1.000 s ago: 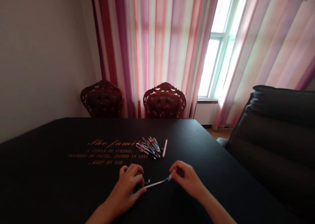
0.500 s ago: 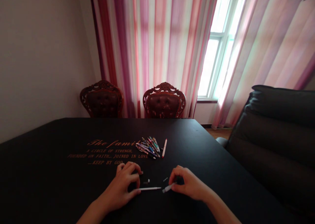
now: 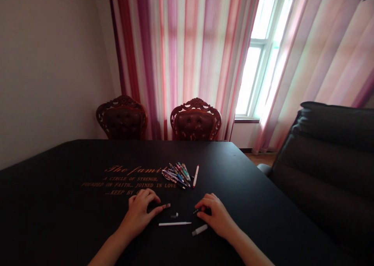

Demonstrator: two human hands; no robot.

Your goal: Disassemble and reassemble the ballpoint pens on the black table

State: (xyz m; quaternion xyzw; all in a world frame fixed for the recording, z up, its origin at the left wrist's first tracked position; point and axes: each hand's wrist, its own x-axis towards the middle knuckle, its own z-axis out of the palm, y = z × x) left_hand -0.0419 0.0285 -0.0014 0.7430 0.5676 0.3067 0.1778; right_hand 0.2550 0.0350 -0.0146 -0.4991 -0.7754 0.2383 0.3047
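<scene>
My left hand (image 3: 142, 208) has its thumb and index finger closed at the near end of a short pinkish pen barrel piece (image 3: 166, 206). My right hand (image 3: 215, 213) pinches at a small dark spring (image 3: 195, 211), partly covered by the fingertips. Between the hands lies a thin white pen refill (image 3: 175, 224), its tip pointing right. Below my right hand rests a whitish pen grip section (image 3: 200, 230) with a greyish end. A tiny part with a white end (image 3: 174, 215) sits just above the refill.
A heap of patterned pens (image 3: 178, 175) lies farther out on the black table (image 3: 58, 215), with a white-and-red pen (image 3: 195, 176) beside it. Two carved chairs (image 3: 195, 119) stand behind the far edge. A dark padded seat (image 3: 330, 168) is at the right.
My left hand has let go of the refill and moved up and left to the barrel piece. My right hand has released the whitish section and shifted to the spring.
</scene>
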